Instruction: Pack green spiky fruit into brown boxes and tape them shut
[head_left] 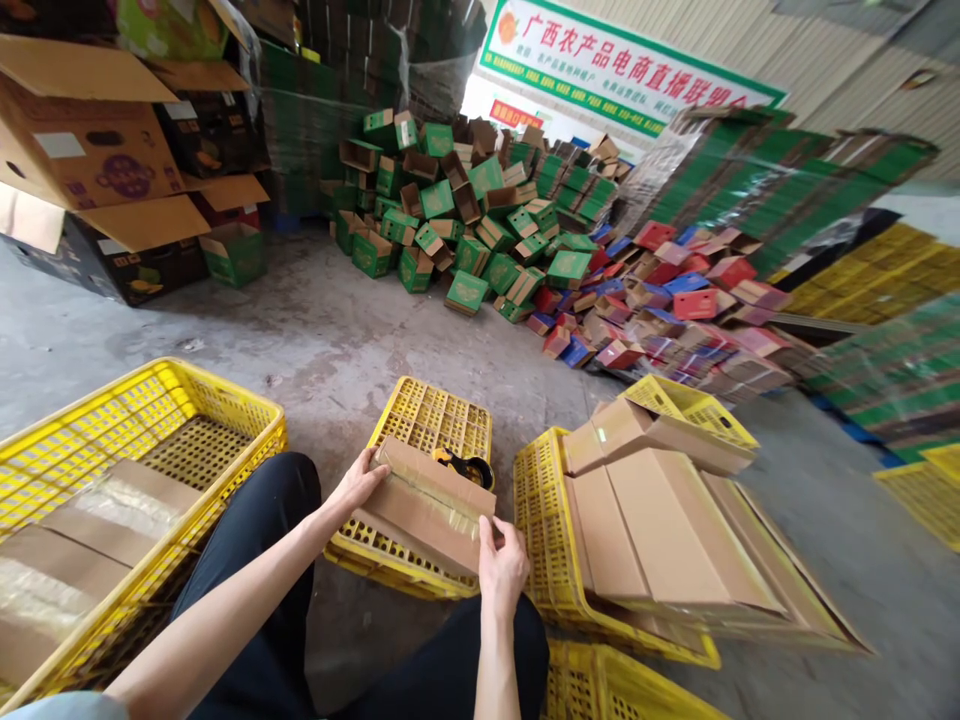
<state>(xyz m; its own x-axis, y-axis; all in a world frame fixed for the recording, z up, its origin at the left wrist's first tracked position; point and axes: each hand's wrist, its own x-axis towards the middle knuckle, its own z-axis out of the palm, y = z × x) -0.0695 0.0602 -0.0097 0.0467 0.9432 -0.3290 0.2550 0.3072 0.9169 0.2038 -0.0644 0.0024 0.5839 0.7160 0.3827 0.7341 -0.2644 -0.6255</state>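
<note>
A brown cardboard box (427, 510) rests on an upturned yellow plastic crate (431, 415) between my knees. Clear tape runs along its upper face, with a ragged end near the right side. My left hand (361, 482) holds the box's left end, thumb on top. At the opposite end, my right hand (502, 562) pinches the right edge by the tape end; whether it grips tape or only cardboard, I cannot tell. Just behind the box lies a black and yellow tape dispenser (466, 467), partly hidden by it.
A yellow crate (277, 420) on my left contains taped boxes (82, 545). On my right, another crate (541, 520) holds flattened cardboard boxes (660, 525). Farther off are piled green boxes (469, 255), red and blue boxes (675, 290), and stacked large cartons (97, 150).
</note>
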